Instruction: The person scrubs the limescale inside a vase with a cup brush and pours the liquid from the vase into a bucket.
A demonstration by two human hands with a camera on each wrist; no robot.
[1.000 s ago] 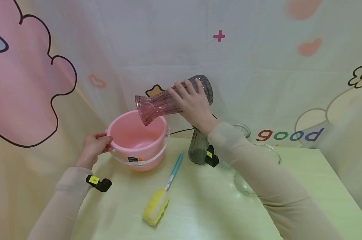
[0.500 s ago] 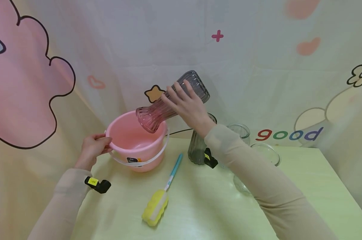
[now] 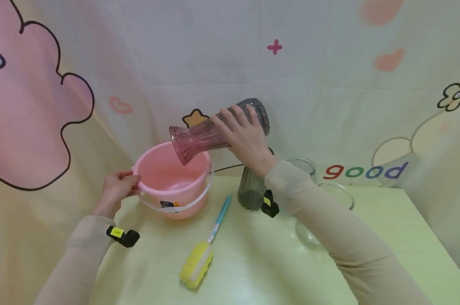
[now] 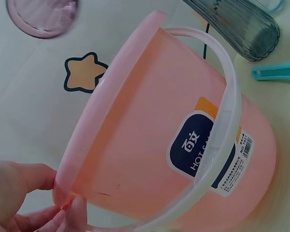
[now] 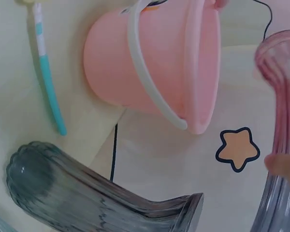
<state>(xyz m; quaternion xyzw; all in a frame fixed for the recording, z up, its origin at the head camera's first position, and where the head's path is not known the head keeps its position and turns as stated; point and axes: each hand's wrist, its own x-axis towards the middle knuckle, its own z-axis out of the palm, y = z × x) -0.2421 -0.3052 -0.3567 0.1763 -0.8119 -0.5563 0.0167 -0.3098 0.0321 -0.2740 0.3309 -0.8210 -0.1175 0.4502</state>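
Observation:
My right hand (image 3: 249,137) grips a ribbed glass vase (image 3: 207,135), grey at the base and pinkish toward its flared mouth. The vase is tilted well over, with its mouth lower and to the left, above the pink bucket (image 3: 184,203). In the right wrist view only a fingertip shows against the vase (image 5: 282,116). At the bucket's left side, my left hand (image 3: 116,188) pinches the rim between thumb and fingers, plainly seen in the left wrist view on the bucket (image 4: 135,145). The bucket stands upright on the table, its white handle (image 3: 199,199) hanging down in front.
A second grey ribbed vase (image 3: 250,192) stands upright behind my right forearm. Clear glass vessels (image 3: 338,195) stand to the right, partly hidden by the sleeve. A sponge brush (image 3: 196,264) with a teal handle lies on the pale table (image 3: 253,262). A printed curtain (image 3: 222,51) hangs behind.
The vase's mouth dipped lower into the bucket's opening half a second ago, its base raised; now it lies flatter again, mouth lifted. My left hand stays on the rim.

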